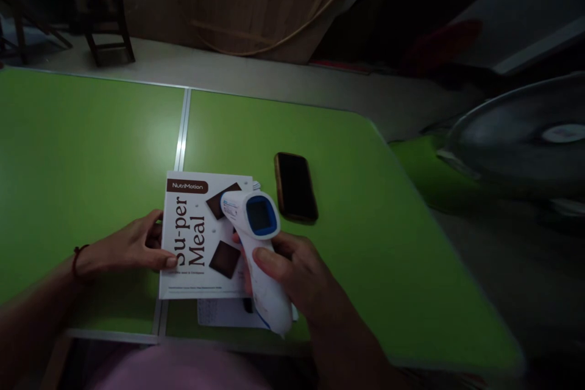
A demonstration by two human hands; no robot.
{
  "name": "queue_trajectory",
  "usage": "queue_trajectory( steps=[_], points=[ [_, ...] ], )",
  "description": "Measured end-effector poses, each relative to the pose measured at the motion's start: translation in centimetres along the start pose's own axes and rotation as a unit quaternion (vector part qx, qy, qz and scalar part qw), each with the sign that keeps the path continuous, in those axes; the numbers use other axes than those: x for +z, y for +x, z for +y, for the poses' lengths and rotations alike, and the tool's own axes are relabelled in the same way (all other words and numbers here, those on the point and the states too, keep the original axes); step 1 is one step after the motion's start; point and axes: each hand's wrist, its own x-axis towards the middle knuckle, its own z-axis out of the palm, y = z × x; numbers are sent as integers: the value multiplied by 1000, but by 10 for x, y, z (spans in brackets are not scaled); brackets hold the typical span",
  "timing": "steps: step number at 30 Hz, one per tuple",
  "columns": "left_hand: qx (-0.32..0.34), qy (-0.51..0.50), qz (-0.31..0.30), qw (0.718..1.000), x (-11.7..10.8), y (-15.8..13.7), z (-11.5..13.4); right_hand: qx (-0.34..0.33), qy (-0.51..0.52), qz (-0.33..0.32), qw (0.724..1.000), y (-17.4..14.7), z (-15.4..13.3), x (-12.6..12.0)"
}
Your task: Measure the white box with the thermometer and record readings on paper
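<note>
My left hand (132, 245) grips the left edge of a white box (203, 237) printed "NutriMotion Su-per Meal", the thumb on its front and the fingers behind the edge. A white infrared thermometer (262, 268) with a blue-framed screen is held in my right hand (304, 271), which is wrapped round its handle, thumb on the near side. The thermometer's head is over the right part of the box; I cannot tell whether they touch. White paper (223, 315) with print shows from under the box, and a small dark object there is mostly hidden.
A dark phone (296, 187) in a brownish case lies right of the box on the green table (375, 244). A metal seam (183, 128) crosses the tabletop. Beyond the far edge stands a dark chair (107, 24); to the right is a large fan-like object (516, 128).
</note>
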Motion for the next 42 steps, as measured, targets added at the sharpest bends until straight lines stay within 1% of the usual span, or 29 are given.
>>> queue_trajectory(
  steps=[4, 9, 11, 13, 15, 18, 19, 21, 23, 26, 28, 30, 31, 32, 34, 36, 37, 39, 41, 42],
  points=[
    [-5, -11, 2, 1000, 1, 0, 1, 22, -9, 7, 1000, -2, -3, 1],
    [-10, -3, 4, 1000, 1, -1, 3, 23, 6, 35, 999, -2, -5, 4],
    [-16, -3, 1, 1000, 1, -1, 4, 25, 34, 32, 999, -2, 1, 2],
    [-20, -8, 2, 1000, 1, -1, 5, 24, 85, 21, 996, -3, 8, 0],
    [-18, -12, 3, 1000, 2, -1, 5, 0, 145, 28, 989, -4, 15, -2],
    [-15, -12, 1, 1000, 1, 0, 4, -48, 213, 79, 973, -7, 24, -5],
    [-15, -13, 1, 1000, 1, 0, 4, -54, 225, 99, 968, -7, 27, -6],
    [-14, -15, 0, 1000, 0, -1, 4, -42, 230, 135, 963, -9, 34, -11],
    [-12, -19, -3, 1000, 0, -2, 4, -3, 197, 149, 969, -11, 42, -19],
    [-14, -23, -9, 1000, 0, -2, 4, 62, 79, 119, 988, -13, 48, -33],
    [-15, -19, -7, 1000, -1, -2, 3, 62, -16, 96, 993, -13, 49, -40],
    [-15, -14, -6, 1000, -2, -1, 2, 17, -111, 102, 988, -8, 49, -44],
    [-14, -11, -4, 1000, -2, -1, 2, -8, -163, 119, 979, -5, 50, -44],
    [-11, -8, -3, 1000, -3, -1, 3, -28, -219, 146, 964, -1, 52, -44],
    [-1, -1, -1, 1000, -3, -2, 7, -40, -336, 201, 920, 5, 58, -43],
    [23, 15, 19, 999, -5, -5, 14, -42, -432, 234, 870, 8, 66, -43],
    [37, 28, 40, 998, -6, -8, 17, -46, -467, 242, 849, 9, 69, -43],
    [68, 69, 106, 990, -10, -13, 22, -50, -517, 246, 818, 9, 73, -43],
    [98, 115, 191, 970, -16, -16, 24, -36, -550, 246, 797, 9, 74, -43],
    [111, 135, 239, 955, -20, -17, 24, -26, -562, 246, 789, 10, 73, -43]
  ],
)
